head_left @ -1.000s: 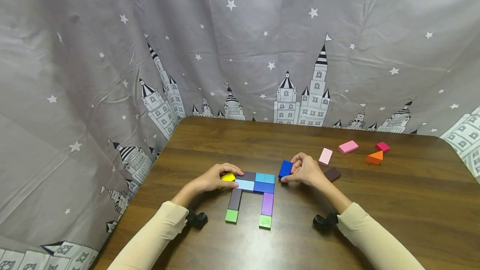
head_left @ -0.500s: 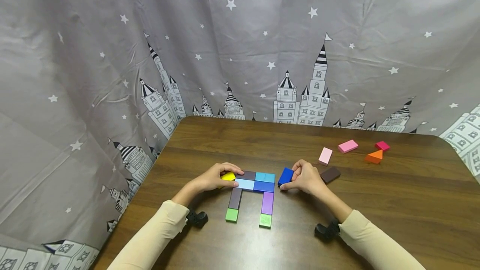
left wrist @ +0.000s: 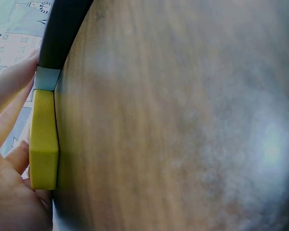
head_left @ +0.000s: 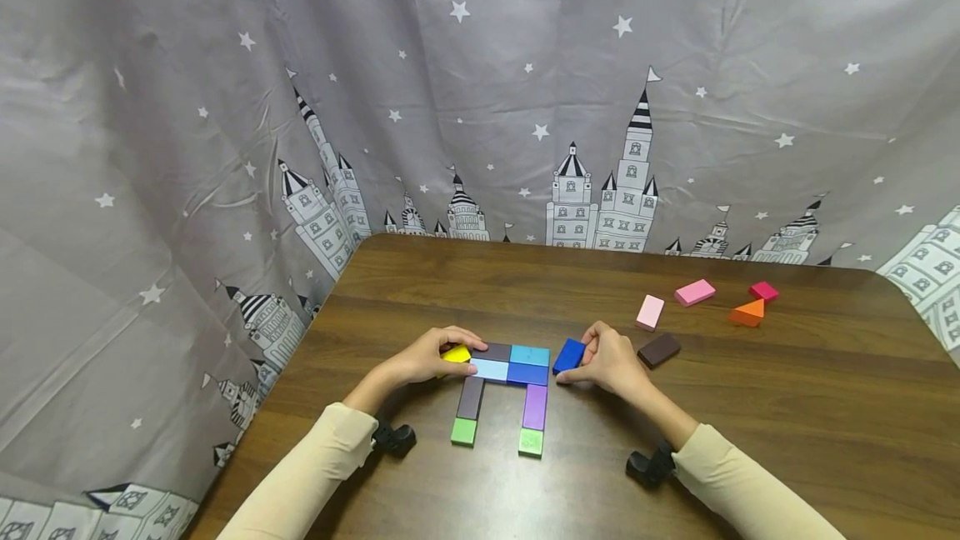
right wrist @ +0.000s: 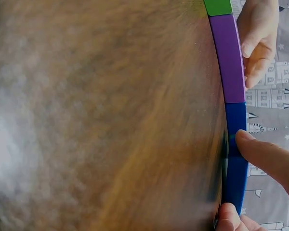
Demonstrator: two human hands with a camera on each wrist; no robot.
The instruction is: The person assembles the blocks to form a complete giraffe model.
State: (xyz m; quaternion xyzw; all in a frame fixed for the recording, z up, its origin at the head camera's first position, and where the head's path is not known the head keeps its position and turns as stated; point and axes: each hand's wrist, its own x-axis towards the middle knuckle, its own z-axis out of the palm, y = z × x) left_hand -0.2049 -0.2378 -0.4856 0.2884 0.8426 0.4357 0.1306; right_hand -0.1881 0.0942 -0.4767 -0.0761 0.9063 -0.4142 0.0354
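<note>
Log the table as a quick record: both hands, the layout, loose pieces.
Left hand: curled around yellow block
Right hand: pinches slanted blue block, right of both rows
Far row: upper charcoal block, teal block
Near row: light blue block, flat blue block
Left column: lower charcoal block, left green block
Right column: purple block, right green block
Loose: dark brown block, pale pink block, deeper pink block, red block, orange triangular block
Surface: wooden table

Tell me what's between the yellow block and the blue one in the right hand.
The head view shows four: a dark block and a turquoise block behind, a light blue block and a deep blue block in front, then bare table.
</note>
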